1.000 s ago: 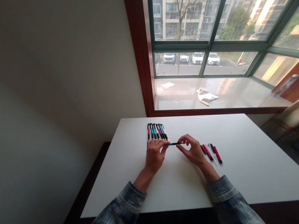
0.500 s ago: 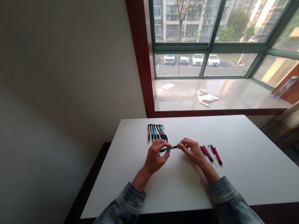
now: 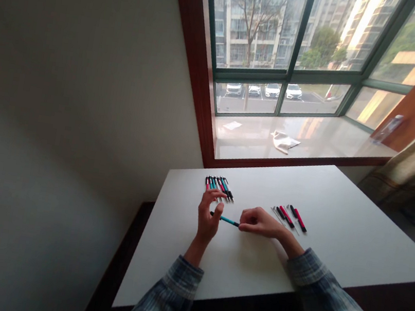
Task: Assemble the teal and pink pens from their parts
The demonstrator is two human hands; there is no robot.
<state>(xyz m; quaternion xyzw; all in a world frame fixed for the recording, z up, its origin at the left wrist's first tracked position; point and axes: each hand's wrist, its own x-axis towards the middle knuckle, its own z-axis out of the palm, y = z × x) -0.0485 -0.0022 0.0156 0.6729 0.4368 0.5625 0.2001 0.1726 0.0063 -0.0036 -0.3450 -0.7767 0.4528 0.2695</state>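
A teal pen with dark ends (image 3: pixel 229 221) slants between my two hands, above the white table. My right hand (image 3: pixel 262 222) is closed on its right end, fingers curled round and hiding that tip. The pen's left end reaches into the gap of my left hand (image 3: pixel 207 220), where thumb and fingers are spread apart; whether the thumb touches the pen I cannot tell. Just beyond my left hand lies a row of several pens (image 3: pixel 220 186) in red, teal and black. Pen parts, including a red barrel (image 3: pixel 300 220) and thin refills, lie right of my right hand.
The white table (image 3: pixel 252 274) stands against a window sill (image 3: pixel 247 148). On the sill are a crumpled white cloth or tissue (image 3: pixel 284 142), a paper scrap (image 3: pixel 232 125) and a clear bottle (image 3: pixel 387 129). A wall rises at the left, a curtain hangs at the right.
My left hand has gone from pinching the pen to spread fingers. My right hand has lowered and curled, and the pen has turned so its right end now dips.
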